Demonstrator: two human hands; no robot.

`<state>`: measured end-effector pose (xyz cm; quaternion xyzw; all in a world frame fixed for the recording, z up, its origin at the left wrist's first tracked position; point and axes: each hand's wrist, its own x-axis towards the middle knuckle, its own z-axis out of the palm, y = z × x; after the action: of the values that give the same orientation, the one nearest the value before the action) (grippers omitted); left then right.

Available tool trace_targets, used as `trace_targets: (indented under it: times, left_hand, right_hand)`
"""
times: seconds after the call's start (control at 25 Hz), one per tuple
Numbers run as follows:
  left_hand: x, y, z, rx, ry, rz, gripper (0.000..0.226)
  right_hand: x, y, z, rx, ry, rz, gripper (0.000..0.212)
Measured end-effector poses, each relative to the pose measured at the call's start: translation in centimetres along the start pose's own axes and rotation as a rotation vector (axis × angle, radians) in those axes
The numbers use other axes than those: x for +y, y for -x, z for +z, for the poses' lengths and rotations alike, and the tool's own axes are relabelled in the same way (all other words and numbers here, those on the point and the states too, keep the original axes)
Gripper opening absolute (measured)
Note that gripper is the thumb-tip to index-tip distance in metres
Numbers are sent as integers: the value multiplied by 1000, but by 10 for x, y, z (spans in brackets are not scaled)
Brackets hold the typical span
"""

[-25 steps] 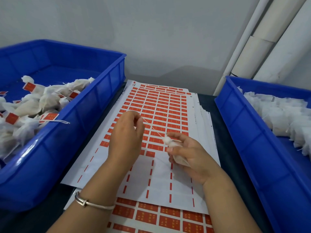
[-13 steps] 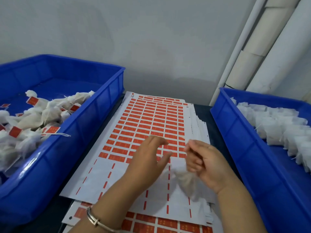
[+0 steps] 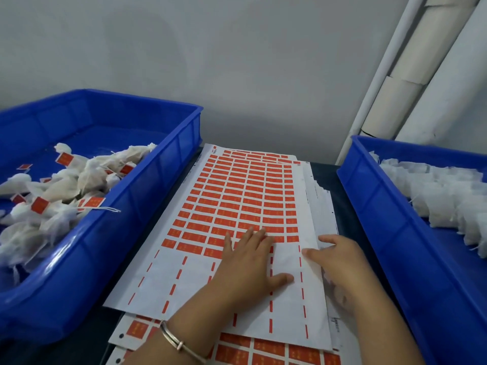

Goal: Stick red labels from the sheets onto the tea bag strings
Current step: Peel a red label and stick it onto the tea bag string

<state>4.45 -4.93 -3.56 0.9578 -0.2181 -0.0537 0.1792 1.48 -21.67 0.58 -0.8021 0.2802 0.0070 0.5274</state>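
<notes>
STEP: label pick-up, judged | left hand [image 3: 247,262] lying flat, fingers spread, on label sheet [image 3: 237,206] at lower centre | right hand [image 3: 340,267] resting at sheet's right edge, tea bag [image 3: 336,291] seemingly beneath, grip unclear | NEXT: peeling one red label.

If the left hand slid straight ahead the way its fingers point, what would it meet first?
The left hand lies flat on the label sheet, so its fingertips would probably run onto the nearest rows of red labels.
</notes>
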Motion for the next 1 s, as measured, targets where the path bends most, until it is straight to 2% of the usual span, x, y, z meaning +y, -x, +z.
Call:
trace_targets:
  times: [0.08, 0.16, 0.32, 0.44, 0.56, 0.72, 0.88, 1.0]
  left_hand:
    - [2, 0, -2, 31, 107, -12, 80]
    - [4, 0, -4, 85, 251, -27, 72]
    - [10, 2, -8, 164, 427, 2, 52]
    - [14, 3, -14, 195, 552, -51, 39]
    - [14, 1, -18, 186, 640, -103, 41]
    - [14, 3, -20, 168, 630, -96, 47]
    - [13, 2, -21, 163, 597, -150, 52]
    - [10, 2, -24, 140, 644, -139, 46]
  right_hand:
    - [-1, 4, -8, -128, -119, 5, 14]
    - [-4, 8, -15, -251, -114, -27, 7]
    - [-7, 11, -17, -372, -252, -89, 11]
    - [-6, 11, -15, -413, -277, -118, 16]
    - [-5, 10, -12, -439, -248, -125, 19]
    - [-4, 9, -8, -445, -224, -147, 19]
    - [-6, 10, -4, -532, -36, -198, 33]
    - [-4, 9, -5, -503, -28, -196, 33]
